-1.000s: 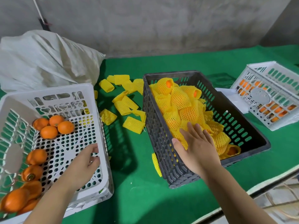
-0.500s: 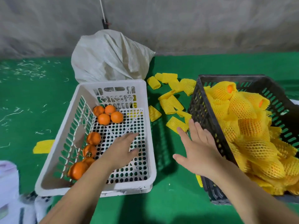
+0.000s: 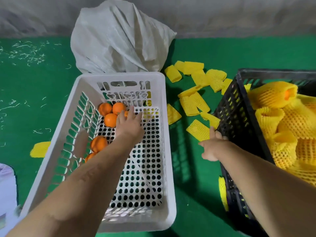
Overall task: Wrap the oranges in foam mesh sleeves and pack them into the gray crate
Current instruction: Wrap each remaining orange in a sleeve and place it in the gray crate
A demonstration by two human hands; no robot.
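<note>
Three oranges (image 3: 110, 113) just beside left-hand fingers (image 3: 130, 111).

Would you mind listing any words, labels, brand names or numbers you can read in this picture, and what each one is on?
No text can be read here.
White crate: the cut-outs in its far wall are shapes, not clear letters.
White packet at the lower left edge: faint purple marks, too blurred to read.
White sack, gray crate and yellow foam sleeves: no print visible.
</note>
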